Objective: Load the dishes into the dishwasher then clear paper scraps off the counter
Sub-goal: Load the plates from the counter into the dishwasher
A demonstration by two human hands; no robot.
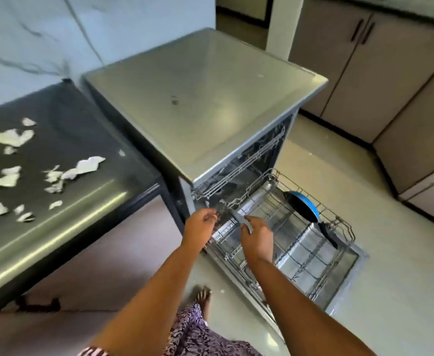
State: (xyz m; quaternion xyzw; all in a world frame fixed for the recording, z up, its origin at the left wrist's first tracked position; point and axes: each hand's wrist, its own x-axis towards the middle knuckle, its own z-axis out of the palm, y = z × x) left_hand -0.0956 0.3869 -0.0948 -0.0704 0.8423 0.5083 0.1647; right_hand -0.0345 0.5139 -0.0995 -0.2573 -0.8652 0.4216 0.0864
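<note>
The grey dishwasher (205,98) stands open with its lower wire rack (311,255) pulled out over the lowered door. A blue pan (304,204) with a black handle stands on edge in the rack's far side. My right hand (258,236) grips a flat metal utensil (240,218), perhaps a knife, over the rack's near left corner. My left hand (201,226) is at the rack's left front edge with curled fingers; whether it holds anything is unclear. Several white paper scraps (82,167) lie on the dark counter (64,124) at left.
Brown cabinet doors (365,68) line the right wall. Pale floor (403,278) lies to the right of the open door. My bare foot (203,298) stands just left of the door. The upper rack (249,160) sits inside the machine.
</note>
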